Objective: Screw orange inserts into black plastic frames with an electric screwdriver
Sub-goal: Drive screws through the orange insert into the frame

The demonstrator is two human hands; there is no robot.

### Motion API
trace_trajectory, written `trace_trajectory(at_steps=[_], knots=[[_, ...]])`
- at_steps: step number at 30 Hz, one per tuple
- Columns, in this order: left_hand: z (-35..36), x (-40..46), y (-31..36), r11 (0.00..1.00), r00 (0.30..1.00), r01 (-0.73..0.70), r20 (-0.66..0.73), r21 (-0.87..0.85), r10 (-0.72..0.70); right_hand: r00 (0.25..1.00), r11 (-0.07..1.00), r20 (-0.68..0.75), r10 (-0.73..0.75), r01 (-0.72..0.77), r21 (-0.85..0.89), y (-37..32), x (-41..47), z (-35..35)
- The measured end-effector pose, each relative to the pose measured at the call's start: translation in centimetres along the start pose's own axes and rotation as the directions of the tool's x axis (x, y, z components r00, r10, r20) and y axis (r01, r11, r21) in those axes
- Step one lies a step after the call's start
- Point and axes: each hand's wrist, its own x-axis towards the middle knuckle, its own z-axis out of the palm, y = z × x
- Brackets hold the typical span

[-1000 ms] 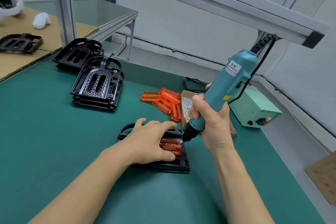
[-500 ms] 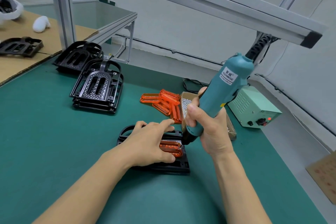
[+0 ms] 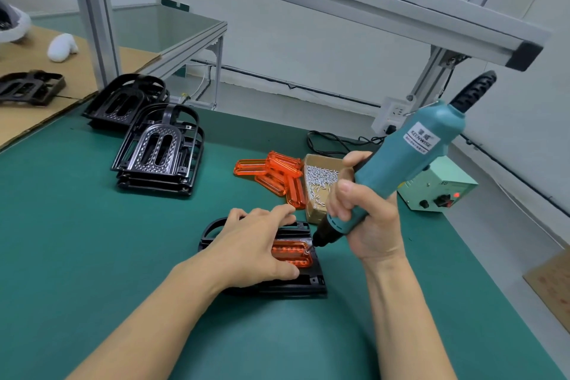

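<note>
A black plastic frame (image 3: 303, 284) lies flat on the green mat in front of me, with an orange insert (image 3: 291, 254) seated in it. My left hand (image 3: 256, 248) presses down on the frame and covers its left half. My right hand (image 3: 365, 216) grips a teal electric screwdriver (image 3: 404, 160), tilted up to the right. Its black tip touches the insert's upper right corner. Several loose orange inserts (image 3: 274, 176) lie behind the frame. Beside them is a cardboard box of small silver screws (image 3: 320, 182).
Two stacks of black frames (image 3: 157, 151) stand at the left rear of the mat. A pale green power supply (image 3: 438, 191) with a red light sits at the right. Aluminium bench posts and a crossbar (image 3: 339, 0) pass overhead. Cardboard (image 3: 18, 114) lies at the far left.
The screwdriver has swung a little to the left and stands steeper, its tip staying at the insert's upper right corner. My left hand holds the frame as before.
</note>
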Motion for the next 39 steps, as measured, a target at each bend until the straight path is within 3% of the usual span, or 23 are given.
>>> trace_trajectory(at_steps=[3, 9, 15, 20, 25, 31, 36, 39], knots=[[0.0, 0.1, 0.1, 1.0, 1.0, 0.0, 0.003, 0.01, 0.0, 1.0, 1.0, 0.003, -0.023, 0.023, -0.016, -0.1, 0.0, 0.3], [0.0, 0.2, 0.1, 0.999, 0.998, 0.042, 0.039, -0.006, -0.042, 0.983, 0.998, -0.182, -0.036, 0.025, -0.06, 0.0, -0.4, 0.4], [-0.2, 0.2, 0.4, 1.0, 1.0, 0.013, 0.023, -0.014, -0.012, 0.997, 0.998, -0.05, -0.062, 0.061, -0.007, -2.3, 1.1, -0.2], [-0.3, -0.3, 0.5, 1.0, 1.0, 0.007, 0.012, -0.031, -0.007, 0.969, 0.991, -0.218, -0.116, 0.129, 0.044, -2.9, 1.8, -0.8], [-0.4, -0.7, 0.7, 0.995, 0.997, 0.071, 0.008, -0.063, -0.071, 0.861, 0.938, -0.485, -0.151, 0.28, 0.204, -1.5, 0.7, -0.9], [-0.7, -1.0, 1.2, 0.993, 0.996, 0.091, -0.017, -0.071, -0.093, 0.793, 0.9, -0.598, -0.12, 0.341, 0.271, -1.8, 0.4, -1.7], [-1.8, 0.6, 2.4, 0.986, 0.933, -0.028, -0.358, -0.163, -0.033, 0.774, 0.885, -0.623, -0.111, 0.362, 0.292, -1.9, 0.4, -2.3], [-2.0, 2.3, 4.0, 0.982, 0.896, -0.105, -0.444, -0.157, 0.024, 0.775, 0.88, -0.622, -0.111, 0.367, 0.301, -1.9, 0.5, -2.3]])
